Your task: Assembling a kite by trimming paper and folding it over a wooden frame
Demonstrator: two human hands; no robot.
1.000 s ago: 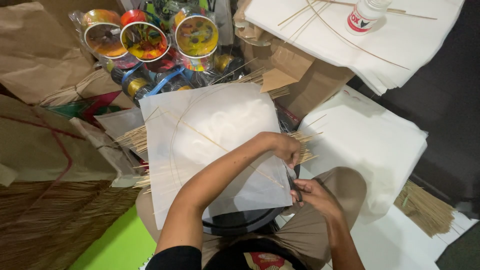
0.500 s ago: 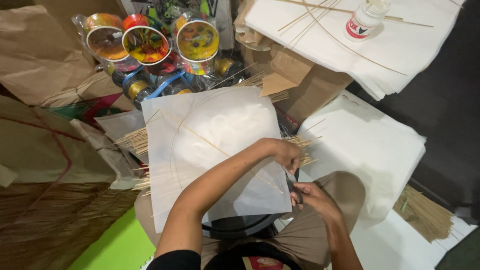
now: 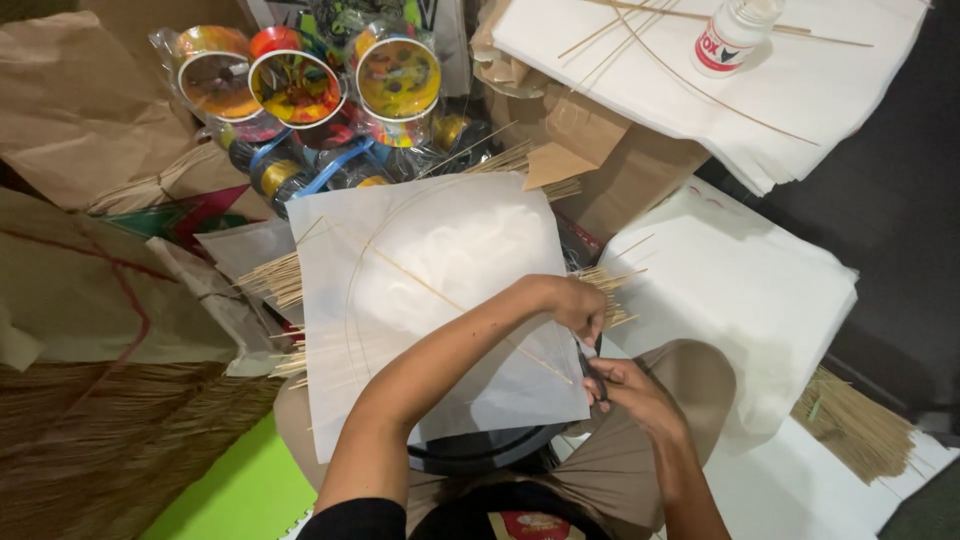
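A white paper kite sheet (image 3: 420, 290) with a thin straight stick and a bowed stick glued on it lies over my lap. My left hand (image 3: 575, 303) reaches across it and pinches the sheet's right edge near the stick's end. My right hand (image 3: 630, 390) is just below, fingers closed around dark scissors (image 3: 592, 365) at that same edge. A bundle of thin bamboo sticks (image 3: 610, 290) pokes out from under the sheet beside my left hand.
Colourful thread spools (image 3: 300, 85) in plastic wrap stand at the back. White paper stacks (image 3: 740, 290) lie right, another (image 3: 720, 90) at the top with a glue bottle (image 3: 733, 35). Brown paper (image 3: 80, 110) and more sticks (image 3: 275, 280) lie left; a stick bundle (image 3: 850, 430) lower right.
Both hands stay at the sheet's right edge with only slight shifts. The kite sheet has barely moved.
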